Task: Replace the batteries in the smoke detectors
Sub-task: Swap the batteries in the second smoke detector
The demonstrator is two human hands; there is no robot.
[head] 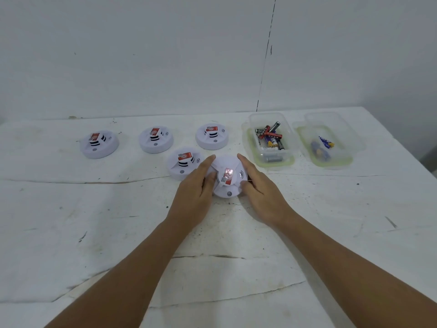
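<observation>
The held smoke detector (227, 179) sits on the white table (118, 233), face up, red sticker on its raised centre. The left hand (197, 190) cups its left edge and the right hand (259, 184) its right edge; fingers of both curve around the rim and touch it, thumbs on the near side, so both hands grip the housing between them. Whether the unit is lifted clear of the table or resting on it, I cannot tell.

Positions relative to the held detector:
- A second detector (183, 163) just beside it on its left and slightly farther away, partly behind the left fingertips.
- A third detector (212, 136) beyond it, toward the wall.
- A fourth detector (156, 139) beyond and to the left.
- A fifth detector (99, 143) farthest left, well apart.
- A clear plastic tub (250, 143) just beyond and to the right, holding a heap of batteries (270, 137), black, red and blue casings.
- A second clear tub (350, 143) farther right, holding a few blue-and-yellow batteries (322, 147).

All four other detectors lie face up with red stickers showing.
</observation>
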